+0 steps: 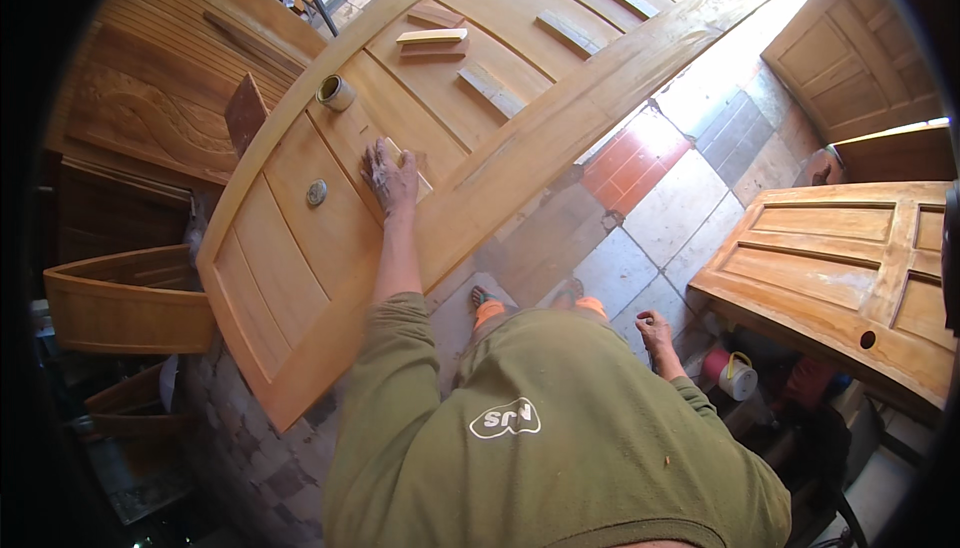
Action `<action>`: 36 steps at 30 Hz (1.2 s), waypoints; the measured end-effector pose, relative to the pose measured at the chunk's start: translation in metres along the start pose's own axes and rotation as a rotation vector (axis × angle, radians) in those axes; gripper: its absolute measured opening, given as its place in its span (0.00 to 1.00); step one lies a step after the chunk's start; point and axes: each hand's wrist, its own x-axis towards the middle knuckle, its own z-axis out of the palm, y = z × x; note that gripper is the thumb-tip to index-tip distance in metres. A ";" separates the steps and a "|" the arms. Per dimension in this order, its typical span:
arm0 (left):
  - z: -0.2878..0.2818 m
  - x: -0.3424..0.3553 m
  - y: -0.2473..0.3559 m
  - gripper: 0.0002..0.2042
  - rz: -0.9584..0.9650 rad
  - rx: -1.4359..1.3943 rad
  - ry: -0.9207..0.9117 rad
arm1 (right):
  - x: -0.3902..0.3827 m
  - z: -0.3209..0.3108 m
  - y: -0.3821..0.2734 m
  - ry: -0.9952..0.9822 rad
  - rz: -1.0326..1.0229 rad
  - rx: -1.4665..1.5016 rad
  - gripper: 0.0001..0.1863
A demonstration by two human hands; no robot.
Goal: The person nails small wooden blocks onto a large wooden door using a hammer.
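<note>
Across the upper middle lies a large wooden door (480, 163) with grooved panels and a curved edge. My left hand (388, 176), whitened with dust, is pressed down over a pale wooden block (424, 188) on the door's face. The underside of that block is hidden. Near this hand are an open tin (335, 94) and a small round lid-like disc (317, 193). My right hand (653, 330) hangs low at my right side, above the tiled floor, with its fingers curled. What it holds, if anything, cannot be made out.
Several wood strips and blocks (432, 44) lie farther up the door. Another panelled door (830, 258) is at right, with a white and red bucket (737, 378) below it. Carved panels (150, 108) and a drawer-like wooden box (130, 298) stand left. Tiled floor (665, 193) runs between.
</note>
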 end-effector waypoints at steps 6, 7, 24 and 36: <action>0.000 -0.004 -0.001 0.28 0.028 -0.079 0.067 | -0.010 0.012 0.002 -0.018 0.007 -0.014 0.16; 0.000 0.001 0.003 0.28 0.041 -0.095 0.080 | -0.005 0.012 0.009 0.000 -0.003 -0.001 0.16; -0.004 0.006 0.002 0.21 0.124 -0.160 0.128 | -0.020 0.027 0.002 0.045 0.000 0.095 0.18; 0.003 0.014 0.019 0.21 -0.118 -0.461 0.075 | -0.015 0.005 0.063 0.104 0.082 0.092 0.18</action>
